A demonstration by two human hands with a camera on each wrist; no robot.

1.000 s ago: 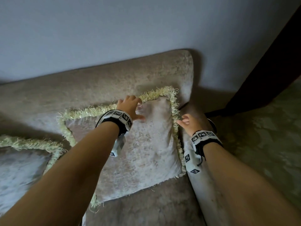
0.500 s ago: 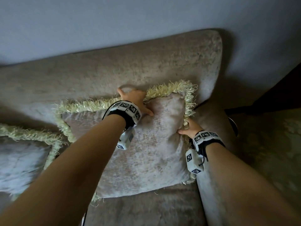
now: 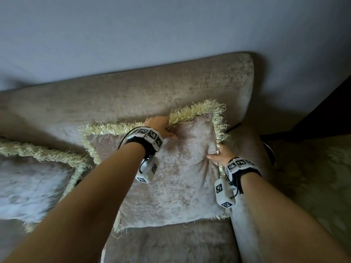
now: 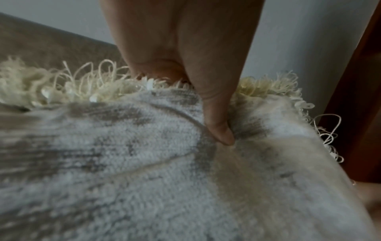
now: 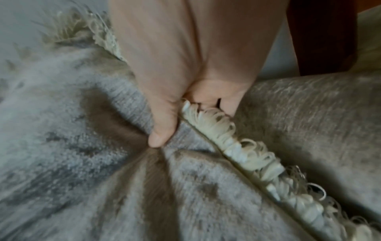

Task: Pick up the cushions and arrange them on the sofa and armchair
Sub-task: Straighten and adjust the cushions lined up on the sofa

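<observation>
While the cushion [image 3: 180, 179] leans against the sofa [image 3: 133, 95] backrest in the right corner, next to the armrest, both hands are pinching it. The left hand [image 3: 157, 125] grips the top edge, thumb dug into the front and fingers hidden behind the fringe. The right hand [image 3: 221, 155] pinches the right edge, thumb on the fabric. A second cushion [image 3: 32, 185] sits just to the left.

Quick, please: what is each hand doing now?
Left hand: grips the cushion at its top edge.
Right hand: grips its right edge.
</observation>
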